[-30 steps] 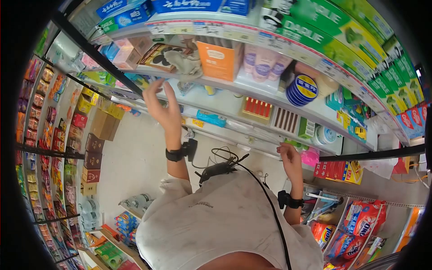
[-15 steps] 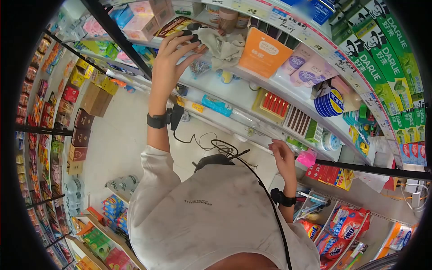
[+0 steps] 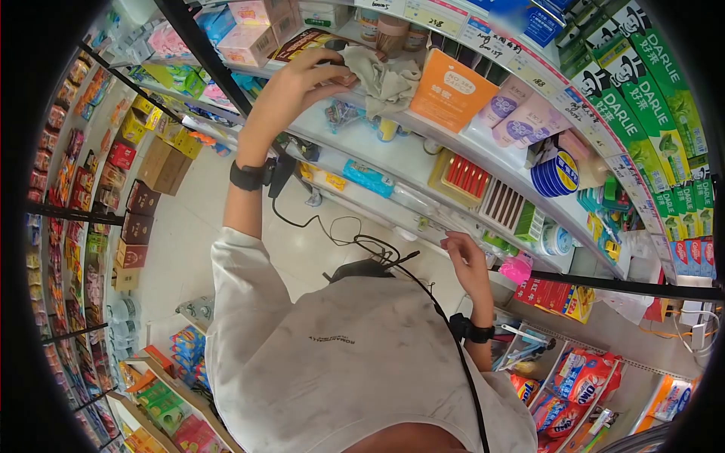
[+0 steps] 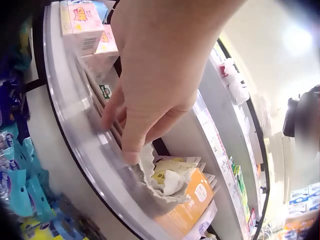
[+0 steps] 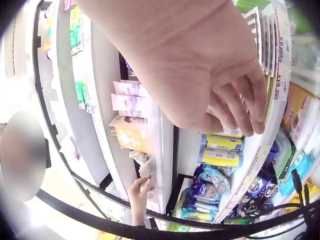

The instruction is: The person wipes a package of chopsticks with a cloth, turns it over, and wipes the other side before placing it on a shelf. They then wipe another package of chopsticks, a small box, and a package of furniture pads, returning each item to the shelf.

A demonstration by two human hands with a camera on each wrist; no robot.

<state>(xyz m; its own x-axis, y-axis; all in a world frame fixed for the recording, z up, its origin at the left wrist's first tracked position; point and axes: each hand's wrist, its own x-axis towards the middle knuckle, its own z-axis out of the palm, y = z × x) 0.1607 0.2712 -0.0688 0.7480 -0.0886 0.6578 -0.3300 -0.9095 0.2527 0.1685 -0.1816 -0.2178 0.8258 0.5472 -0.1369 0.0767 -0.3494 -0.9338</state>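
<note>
On the upper shelf lies a crumpled grey cloth (image 3: 381, 81), also in the left wrist view (image 4: 162, 192). My left hand (image 3: 291, 94) is at its left edge with fingers bent; in the left wrist view my left hand (image 4: 157, 75) pinches the cloth's near edge between thumb and finger. A dark flat packet (image 3: 306, 44) lies behind the fingers, beside the cloth. An orange box (image 3: 453, 92) stands just right of the cloth. My right hand (image 3: 470, 264) hangs in front of the lower shelves, fingers loosely bent, holding nothing; the right wrist view also shows the right hand (image 5: 200, 70).
Purple-and-white tubes (image 3: 517, 113) and a stack of blue round tins (image 3: 555, 175) are farther right. Green toothpaste boxes (image 3: 649, 98) fill the shelf above. Pink boxes (image 3: 249, 45) stand left, beside a black shelf post (image 3: 208, 64). A black cable (image 3: 445, 317) crosses my shirt.
My left hand has risen to the shelf and moved right to the cloth, its fingers drawing together there. The right hand has shifted slightly left. The view has moved closer to the shelf.
</note>
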